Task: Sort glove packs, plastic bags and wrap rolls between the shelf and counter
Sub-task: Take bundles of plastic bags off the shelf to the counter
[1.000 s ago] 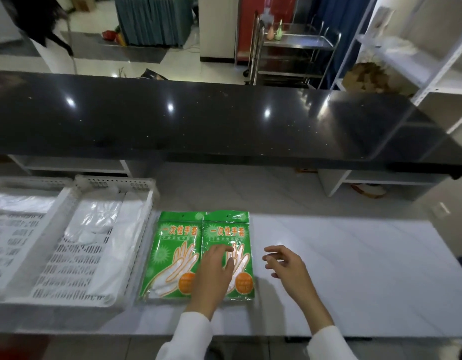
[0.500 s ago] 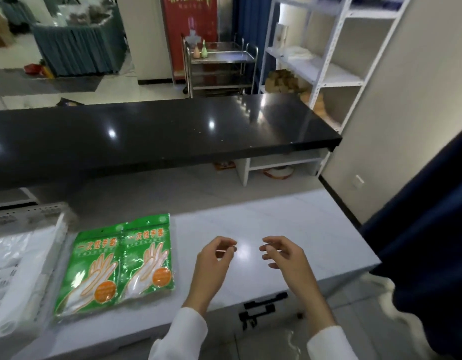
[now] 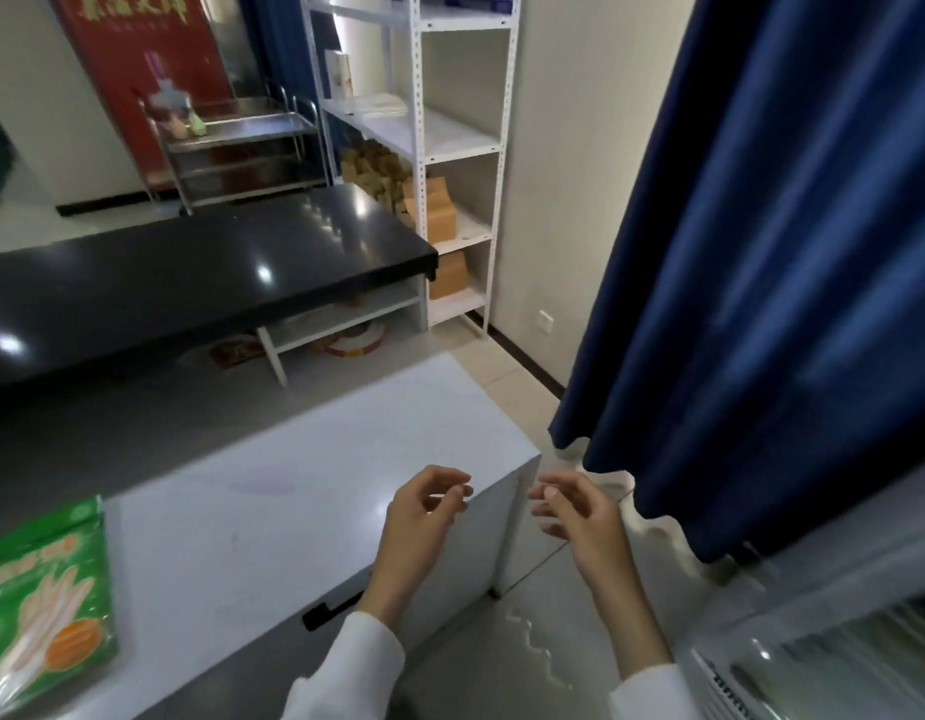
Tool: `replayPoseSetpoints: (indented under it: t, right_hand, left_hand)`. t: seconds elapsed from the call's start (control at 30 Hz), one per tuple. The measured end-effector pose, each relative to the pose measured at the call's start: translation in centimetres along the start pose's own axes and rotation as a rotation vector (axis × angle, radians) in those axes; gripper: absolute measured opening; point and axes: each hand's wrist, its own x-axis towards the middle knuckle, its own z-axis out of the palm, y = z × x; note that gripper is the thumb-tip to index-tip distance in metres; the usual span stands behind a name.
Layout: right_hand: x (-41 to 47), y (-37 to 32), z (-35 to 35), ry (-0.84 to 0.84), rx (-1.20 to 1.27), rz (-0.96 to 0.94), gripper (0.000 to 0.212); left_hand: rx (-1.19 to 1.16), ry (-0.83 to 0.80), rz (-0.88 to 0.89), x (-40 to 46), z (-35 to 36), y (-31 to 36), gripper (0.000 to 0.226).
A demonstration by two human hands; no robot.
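Observation:
A green glove pack (image 3: 45, 610) lies flat on the white counter (image 3: 273, 491) at the far left edge of the head view. My left hand (image 3: 424, 522) hovers over the counter's right end, fingers loosely curled, holding nothing. My right hand (image 3: 580, 517) floats beyond the counter's corner above the floor, also loosely curled and empty. Both hands are well to the right of the pack. A white metal shelf (image 3: 450, 148) stands against the back wall with cardboard boxes (image 3: 434, 210) on its lower levels.
A long black counter (image 3: 190, 272) runs across the middle. A blue curtain (image 3: 761, 252) hangs at the right. A steel trolley (image 3: 237, 148) stands at the back. A white appliance edge (image 3: 813, 641) shows at bottom right.
The view has swung to the right. My left hand has left the glove packs, which now sit at the far left edge. The white basket has gone out of view.

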Motion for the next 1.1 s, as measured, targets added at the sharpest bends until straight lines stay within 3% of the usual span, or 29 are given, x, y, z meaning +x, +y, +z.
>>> replayPoseSetpoints:
  t: [0.27, 0.5, 1.1]
  right_hand:
    - [3.7, 1.6, -7.7, 0.148, 0.069, 0.066, 0.019]
    - [12.8, 0.8, -11.8, 0.188, 0.105, 0.138, 0.017]
    - [44.8, -3.9, -18.4, 0.056, 0.035, 0.150, 0.017]
  left_hand:
    - [0.050, -0.140, 0.013, 5.5, 8.8, 1.1, 0.016]
    - [0.010, -0.178, -0.007, 15.2, 16.0, 2.4, 0.014]
    - [-0.045, -0.037, -0.071, 42.8, 26.9, 6.2, 0.017]
